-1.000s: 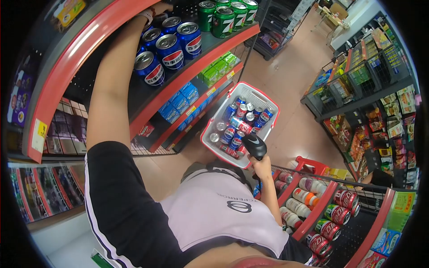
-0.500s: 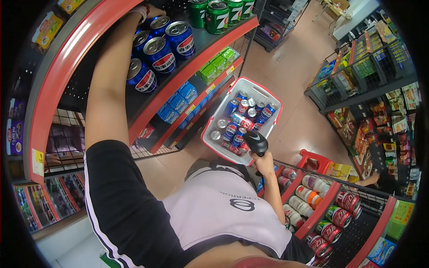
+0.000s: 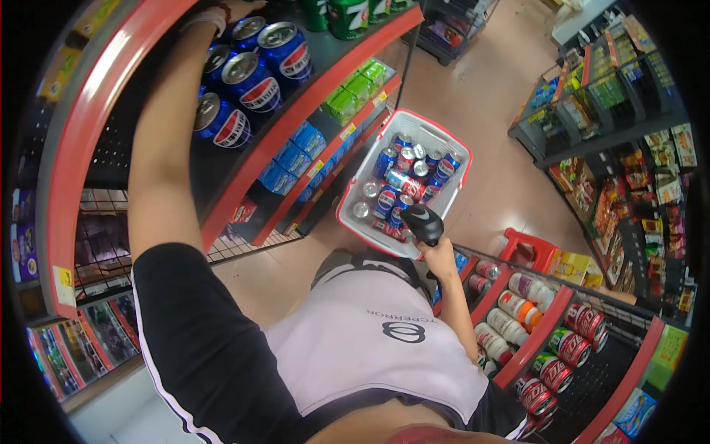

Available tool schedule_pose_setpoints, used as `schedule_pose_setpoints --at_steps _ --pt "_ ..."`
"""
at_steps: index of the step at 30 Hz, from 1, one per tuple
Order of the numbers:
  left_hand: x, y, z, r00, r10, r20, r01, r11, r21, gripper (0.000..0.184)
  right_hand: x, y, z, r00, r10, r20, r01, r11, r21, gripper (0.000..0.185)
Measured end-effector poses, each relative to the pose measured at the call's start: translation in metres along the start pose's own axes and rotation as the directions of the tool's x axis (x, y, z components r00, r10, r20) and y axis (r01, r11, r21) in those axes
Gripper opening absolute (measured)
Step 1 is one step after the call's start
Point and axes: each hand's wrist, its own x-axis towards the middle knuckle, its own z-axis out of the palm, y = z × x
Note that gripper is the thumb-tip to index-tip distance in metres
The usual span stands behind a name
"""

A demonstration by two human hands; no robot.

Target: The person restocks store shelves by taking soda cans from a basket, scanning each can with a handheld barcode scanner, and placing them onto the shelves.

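Looks like a convenience store: has Pepsi cans (image 3: 250,81) and 7UP cans (image 3: 347,18) ranked on a red-edged shelf (image 3: 323,90), yellow price tags (image 3: 348,132) along lower edges, packaged snacks (image 3: 637,172) on racks across the tiled floor (image 3: 481,140), and a handheld barcode scanner (image 3: 423,223).

Glossy metal cans (image 3: 259,92), smooth white plastic basket (image 3: 427,132)

The blue cans (image 3: 255,92) have silver tops and round red, white and blue logos. At least five show, standing upright in a close cluster on the dark shelf (image 3: 336,50), beside its red front edge (image 3: 333,81). The scanner (image 3: 424,224) is black and smoothly rounded, with a pale curved mark on top. Held in the right hand (image 3: 441,259), it overlaps the near end of the white basket (image 3: 436,132) in view.
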Motion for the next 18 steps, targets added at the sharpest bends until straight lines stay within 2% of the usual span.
schedule_pose_setpoints --at_steps 1,2,3,4,6,7,8,10,12,14,16,18 --pt "0.035 -0.011 -0.001 0.928 0.058 0.369 -0.059 0.998 -0.009 0.072 0.001 0.004 -0.001 1.0 0.013 0.01 -0.013 1.0 -0.018 0.037" --pt "0.037 -0.004 -0.003 0.929 0.117 0.351 -0.103 0.993 -0.06 0.067 0.002 0.007 -0.002 1.0 -0.015 0.008 0.015 1.0 -0.019 0.038" --pt "0.011 0.03 -0.078 0.891 0.078 0.448 -0.012 0.989 -0.148 0.06 0.001 0.007 -0.002 0.997 -0.072 -0.026 0.072 0.997 0.001 0.037" --pt "-0.021 0.043 -0.094 0.983 0.169 0.074 -0.15 0.966 -0.211 0.054 0.0 0.007 -0.002 0.994 -0.101 -0.049 0.102 0.994 0.024 0.035" --pt "-0.051 0.055 -0.118 0.887 0.412 -0.208 -0.44 0.89 -0.116 0.045 0.002 0.014 -0.005 1.0 0.026 -0.005 -0.026 0.999 -0.046 0.034" --pt "-0.074 0.063 -0.134 0.885 0.444 -0.143 -0.466 0.838 -0.282 0.04 0.003 0.02 -0.004 1.0 0.01 -0.029 -0.011 0.999 -0.043 0.034" --pt "-0.099 0.074 -0.151 0.872 0.484 -0.078 -0.466 0.769 -0.438 0.047 0.003 0.026 -0.002 0.999 -0.008 -0.051 0.006 0.999 -0.04 0.034" --pt "-0.149 0.101 -0.177 0.754 0.637 -0.159 -0.613 0.597 -0.517 0.042 0.002 0.024 -0.005 0.999 0.049 -0.024 -0.05 0.998 -0.045 0.034" --pt "-0.177 0.124 -0.17 0.608 0.791 -0.073 -0.564 0.365 -0.74 0.044 -0.001 0.019 -0.007 0.997 0.077 -0.022 -0.078 0.996 -0.038 0.036" --pt "-0.207 0.161 -0.128 0.563 0.826 -0.009 -0.399 0.262 -0.879 0.045 0.0 0.031 -0.005 0.993 0.118 -0.02 -0.118 0.993 -0.017 0.038" --pt "-0.246 0.202 -0.058 0.524 0.83 0.192 -0.143 0.308 -0.941 0.048 -0.001 0.041 -0.007 0.988 0.151 -0.018 -0.151 0.988 -0.004 0.04" --pt "-0.293 0.242 0.017 0.41 0.829 0.38 -0.158 0.475 -0.866 0.055 -0.001 0.049 -0.01 0.985 0.174 -0.017 -0.172 0.983 0.061 0.042"
